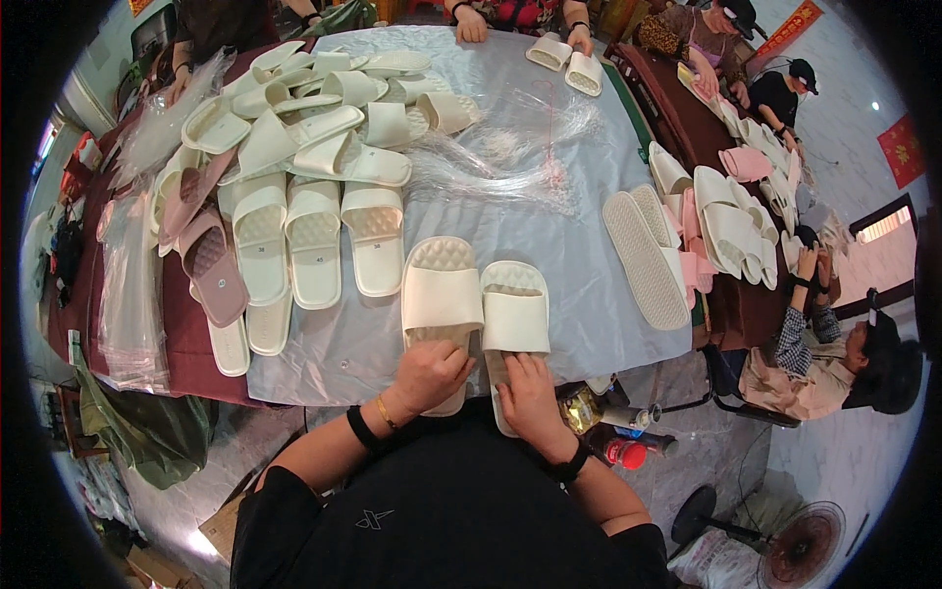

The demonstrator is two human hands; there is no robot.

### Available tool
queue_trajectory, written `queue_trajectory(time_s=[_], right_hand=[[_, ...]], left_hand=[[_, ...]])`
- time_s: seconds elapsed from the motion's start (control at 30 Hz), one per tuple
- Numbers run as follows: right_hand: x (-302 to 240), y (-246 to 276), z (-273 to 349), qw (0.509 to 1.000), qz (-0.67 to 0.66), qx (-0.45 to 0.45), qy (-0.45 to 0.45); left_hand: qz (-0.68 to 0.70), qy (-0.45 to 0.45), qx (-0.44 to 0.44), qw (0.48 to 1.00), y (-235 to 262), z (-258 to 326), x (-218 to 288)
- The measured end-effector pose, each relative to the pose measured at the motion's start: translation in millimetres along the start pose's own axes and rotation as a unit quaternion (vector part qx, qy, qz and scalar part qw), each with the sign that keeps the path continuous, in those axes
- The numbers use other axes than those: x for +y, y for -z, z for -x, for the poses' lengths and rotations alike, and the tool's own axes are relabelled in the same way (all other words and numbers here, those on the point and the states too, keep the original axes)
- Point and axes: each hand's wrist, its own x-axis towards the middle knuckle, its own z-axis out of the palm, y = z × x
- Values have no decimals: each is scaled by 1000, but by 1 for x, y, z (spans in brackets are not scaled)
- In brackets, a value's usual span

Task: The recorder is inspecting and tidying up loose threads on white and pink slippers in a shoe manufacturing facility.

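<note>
Two cream slide slippers lie side by side at the table edge in front of me. On the left slipper (444, 303), my left hand (428, 377) has its fingers curled at the lower edge of the strap. My right hand (533, 396) grips the right slipper (516, 322) below its strap, with the thumb along the side. The fingertips are partly hidden against the footbeds. Both slippers have quilted footbeds, and their toes point away from me. To the left, several cream slippers (373, 226) form a pile, with mauve slippers (214, 257) at its near side.
Clear plastic bags (491, 172) lie mid-table; more bags (132, 294) rest at left. Cream and pink slippers (731, 226) are at right. Across the table, another person's hand (580, 41) touches a cream slipper (584, 74). Other people sit at right. A fan (800, 545) stands lower right.
</note>
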Motion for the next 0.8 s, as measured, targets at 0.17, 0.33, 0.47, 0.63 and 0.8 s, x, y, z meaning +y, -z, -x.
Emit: queue_trajectory(time_s=[0.17, 0.33, 0.47, 0.63, 0.8], right_hand=[[-2, -1, -2, 1000, 2, -18, 9], [3, 14, 2, 995, -89, 37, 34], [13, 32, -9, 989, -115, 98, 3], [38, 45, -53, 984, -91, 133, -80], [57, 35, -113, 987, -15, 151, -46]], left_hand=[[8, 4, -6, 1000, 0, -1, 3], [16, 15, 3, 1000, -4, -6, 6], [21, 12, 0, 1000, -9, -9, 9], [22, 11, 1, 1000, -12, -8, 10], [16, 9, 0, 1000, -11, -7, 8]])
